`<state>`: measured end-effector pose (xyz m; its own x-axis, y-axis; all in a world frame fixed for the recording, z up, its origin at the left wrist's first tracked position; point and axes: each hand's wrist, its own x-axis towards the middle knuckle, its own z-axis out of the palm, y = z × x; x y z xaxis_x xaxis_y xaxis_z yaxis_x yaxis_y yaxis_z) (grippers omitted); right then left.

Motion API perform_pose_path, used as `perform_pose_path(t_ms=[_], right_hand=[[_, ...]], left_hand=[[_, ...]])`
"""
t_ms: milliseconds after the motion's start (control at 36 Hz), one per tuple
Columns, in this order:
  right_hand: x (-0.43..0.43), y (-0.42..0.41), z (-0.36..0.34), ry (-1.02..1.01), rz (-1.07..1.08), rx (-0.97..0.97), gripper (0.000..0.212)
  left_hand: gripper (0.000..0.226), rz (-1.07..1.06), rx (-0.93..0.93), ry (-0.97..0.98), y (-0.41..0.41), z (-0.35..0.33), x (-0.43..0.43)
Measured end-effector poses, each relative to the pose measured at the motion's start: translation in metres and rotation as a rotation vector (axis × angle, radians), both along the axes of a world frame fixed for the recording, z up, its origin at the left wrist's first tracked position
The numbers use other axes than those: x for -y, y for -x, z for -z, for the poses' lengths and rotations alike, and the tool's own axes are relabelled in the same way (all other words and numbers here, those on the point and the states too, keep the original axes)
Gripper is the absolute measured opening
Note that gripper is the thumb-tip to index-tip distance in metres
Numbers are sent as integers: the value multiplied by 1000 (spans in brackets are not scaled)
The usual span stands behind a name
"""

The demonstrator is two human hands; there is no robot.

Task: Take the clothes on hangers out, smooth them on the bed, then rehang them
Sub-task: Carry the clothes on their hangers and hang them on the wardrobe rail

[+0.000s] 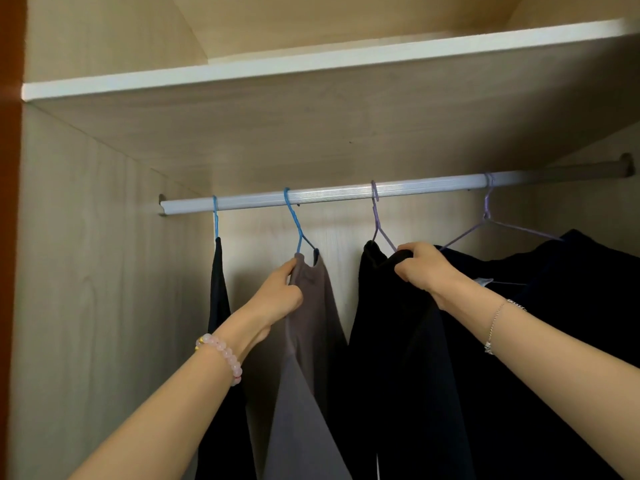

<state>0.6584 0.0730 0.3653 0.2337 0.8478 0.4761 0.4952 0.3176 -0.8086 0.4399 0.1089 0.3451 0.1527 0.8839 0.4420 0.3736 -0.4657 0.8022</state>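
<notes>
Both hands are reaching up into the wardrobe, each gripping a hanging garment.

The left hand (278, 296) is pinching the smooth grey garment (308, 341) on its blue wire hanger (294, 220); the right hand (424, 268) is clenching the black garment (398, 358), which is hanging from a purple hanger (377, 216) on the ribbed metal rail (346, 195).

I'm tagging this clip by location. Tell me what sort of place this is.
Most likely the inside of a bedroom wardrobe. A hanging rail runs under a wooden shelf, garments hang from wire hangers, and the left hand grips a grey garment while the right hand grips a black garment.
</notes>
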Motion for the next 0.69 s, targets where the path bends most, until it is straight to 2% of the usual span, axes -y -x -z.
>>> perform_pose_path(t_ms=[222,389,528,694], right_hand=[[12,-13,-2,-10,30,26,35],[19,-20,-4,29,2,19,33],[20,-16,-3,22,-32,-8,29],[20,-14,0,24,-49,-35,31]], left_hand=[[78,16,-14,-16,-13,1,7],[76,5,-15,-22,-16,2,11],[61,13,57,-19,-14,6,16],[58,10,65,-26,-12,4,19]])
